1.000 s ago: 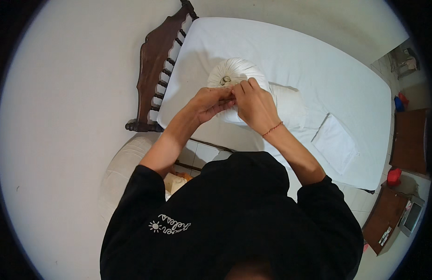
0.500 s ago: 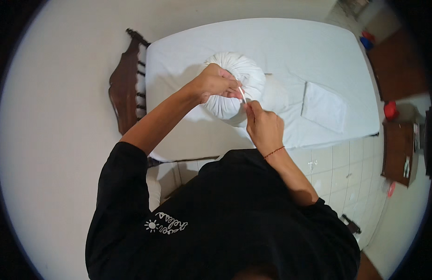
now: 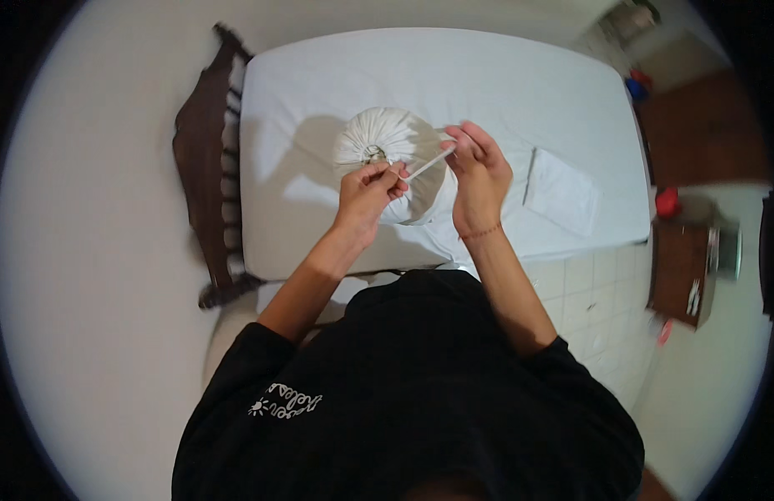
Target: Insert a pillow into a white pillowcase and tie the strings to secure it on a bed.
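A plump white bolster (image 3: 383,129) rests on the bed, its cloth cover gathered in pleats round a small opening at the near end. Just below that opening, my left hand (image 3: 368,196) is closed in a pinch on a white cord (image 3: 428,164). The cord runs taut up to my right hand (image 3: 480,177), where it is caught between thumb and fingers, the other fingers partly stretched. My right hand is raised to the right of the bolster. Behind my fingers, the cord's two ends are hard to make out.
The bed (image 3: 320,75) is covered with a white sheet and has a dark carved wooden headboard (image 3: 205,150) at left. A folded white cloth (image 3: 562,192) lies on its right part. A brown wooden cabinet (image 3: 681,267) stands beyond the bed's right end, over a tiled floor (image 3: 591,292).
My hands have drawn apart: the left moved down and left, the right rose. A longer stretch of cord shows between them, and the bolster's gathered opening has come into sight.
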A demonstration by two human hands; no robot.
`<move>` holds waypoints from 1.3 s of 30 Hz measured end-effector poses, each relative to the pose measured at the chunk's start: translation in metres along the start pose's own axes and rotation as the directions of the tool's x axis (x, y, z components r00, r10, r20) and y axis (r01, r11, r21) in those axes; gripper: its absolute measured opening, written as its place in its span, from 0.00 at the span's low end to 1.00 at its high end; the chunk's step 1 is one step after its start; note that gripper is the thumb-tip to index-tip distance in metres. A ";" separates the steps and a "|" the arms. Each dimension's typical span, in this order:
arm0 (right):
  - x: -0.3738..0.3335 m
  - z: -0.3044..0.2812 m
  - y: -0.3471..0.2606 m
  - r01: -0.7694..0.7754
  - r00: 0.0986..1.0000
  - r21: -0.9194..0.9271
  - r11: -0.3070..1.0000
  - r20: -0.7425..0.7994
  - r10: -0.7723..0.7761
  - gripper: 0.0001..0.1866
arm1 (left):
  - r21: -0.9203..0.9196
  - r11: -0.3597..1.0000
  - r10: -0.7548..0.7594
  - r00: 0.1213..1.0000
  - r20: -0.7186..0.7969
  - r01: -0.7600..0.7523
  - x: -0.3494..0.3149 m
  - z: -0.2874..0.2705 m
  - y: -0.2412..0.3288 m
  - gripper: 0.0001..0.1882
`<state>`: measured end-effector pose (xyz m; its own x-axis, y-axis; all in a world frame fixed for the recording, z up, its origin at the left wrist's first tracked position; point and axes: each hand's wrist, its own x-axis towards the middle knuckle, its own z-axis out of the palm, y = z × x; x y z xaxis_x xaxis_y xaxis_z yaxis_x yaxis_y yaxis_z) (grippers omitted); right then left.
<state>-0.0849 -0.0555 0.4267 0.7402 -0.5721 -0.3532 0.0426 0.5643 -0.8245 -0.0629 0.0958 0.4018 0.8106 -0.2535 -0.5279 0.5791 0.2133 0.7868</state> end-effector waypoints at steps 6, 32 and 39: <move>0.088 0.101 0.055 0.223 0.115 -0.553 0.803 0.833 0.541 0.14 | 0.014 0.998 0.063 0.953 -0.296 -0.062 -0.009 0.004 -0.029 0.08; 0.075 0.044 0.067 0.617 -0.727 0.394 0.681 -0.044 0.685 0.07 | -0.421 0.614 -0.326 0.271 -0.906 -0.668 0.009 0.182 -0.143 0.11; 0.052 0.019 0.098 0.355 -0.890 0.264 0.897 -0.199 0.410 0.11 | -0.455 0.433 -0.397 0.288 -0.871 -0.778 0.002 0.194 -0.158 0.12</move>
<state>-0.0289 -0.0184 0.3359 -0.7746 0.6225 -0.1118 0.4778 0.4602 -0.7483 -0.1698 -0.1208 0.3387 0.0794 0.6643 -0.7432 -0.3407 0.7188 0.6061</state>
